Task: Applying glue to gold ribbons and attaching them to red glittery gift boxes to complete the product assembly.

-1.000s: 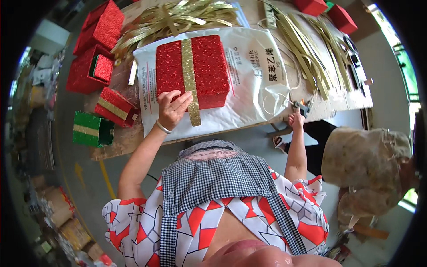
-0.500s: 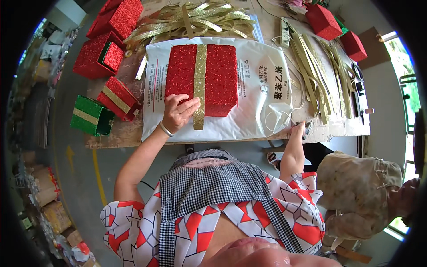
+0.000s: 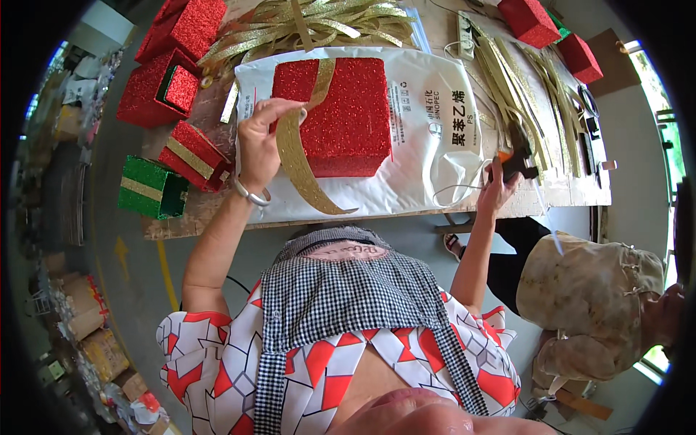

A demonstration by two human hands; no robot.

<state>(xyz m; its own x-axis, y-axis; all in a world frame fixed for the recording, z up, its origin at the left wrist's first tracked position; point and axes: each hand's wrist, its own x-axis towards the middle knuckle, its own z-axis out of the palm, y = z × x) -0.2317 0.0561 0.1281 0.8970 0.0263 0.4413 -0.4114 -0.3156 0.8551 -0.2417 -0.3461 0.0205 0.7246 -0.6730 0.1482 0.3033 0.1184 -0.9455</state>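
Left hand (image 3: 259, 145) pinches a gold glitter ribbon (image 3: 299, 165), lifted off the red glitter box (image 3: 335, 114) just at its three o'clock; the strip curls down toward five o'clock over the white sack (image 3: 435, 156). Right hand (image 3: 499, 187), well apart at three o'clock, is closed around a black glue gun (image 3: 518, 161). A green gift box (image 3: 151, 188) sits at nine o'clock on the wooden table (image 3: 573, 192).

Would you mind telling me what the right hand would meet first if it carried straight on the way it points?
Probably the loose gold strips lying just beyond the right hand and its glue gun; depth is unclear.
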